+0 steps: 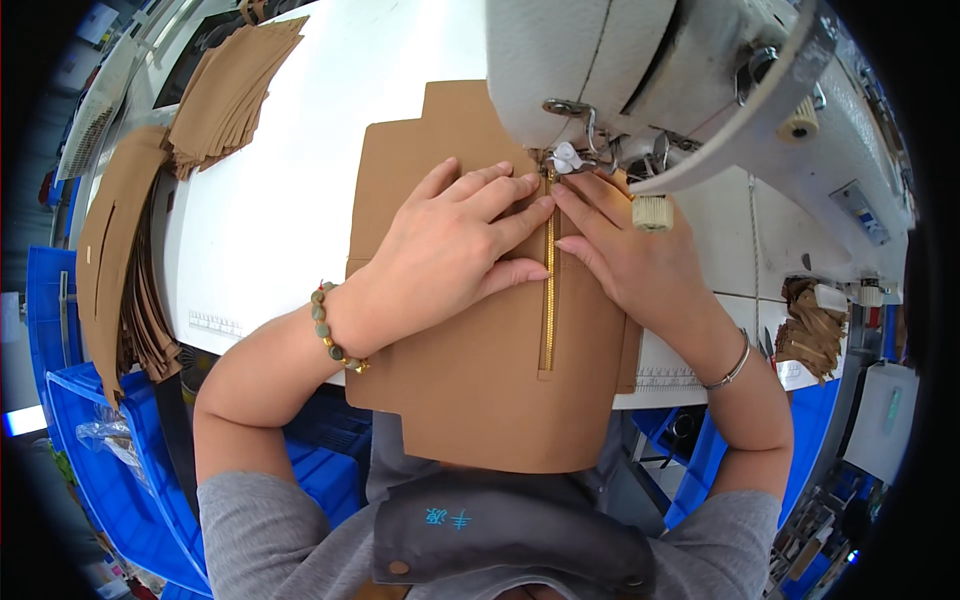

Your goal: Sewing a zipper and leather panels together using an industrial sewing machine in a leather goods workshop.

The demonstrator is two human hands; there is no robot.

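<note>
A brown leather-like panel (470, 400) with notched corners lies under the sewing machine head (590, 60), its near end hanging over the table edge. A gold-toothed zipper (549, 315) runs along a slot in the panel toward the needle area. My left hand (445, 235) lies on the panel left of the zipper, fingers stretched out and the thumb tip beside the teeth. On the zipper's other side my right hand (640, 245) rests with fingers extended, fingertips close to the needle area. Machine parts partly cover the needle and presser foot.
Stacked brown pieces (235, 90) lie at the far left of the white table (300, 180). Slotted brown panels (115, 250) drape over its left edge. Blue bins (110, 480) stand below. At right are a heap of zippers (812, 330) and the machine's arm.
</note>
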